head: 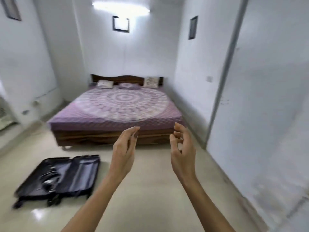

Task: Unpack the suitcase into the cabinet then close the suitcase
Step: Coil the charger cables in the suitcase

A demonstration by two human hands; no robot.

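The room is bright and evenly lit. A tube light (121,5) high at the far end burns out to pure white, and its glow washes over the frame (120,24) below, hiding what it holds. The glossy floor (150,190) carries a small white glare spot near the suitcase (58,178). Shadows are soft and faint, darkest under the bed (117,104). Blur smears the whole picture, strongest toward the left and right edges, where the suitcase and the right wall (267,97) look streaked. Wide-angle distortion bows the room's straight lines. The left hand (124,148) and right hand (182,148) are sharper, with slightly smeared fingers.
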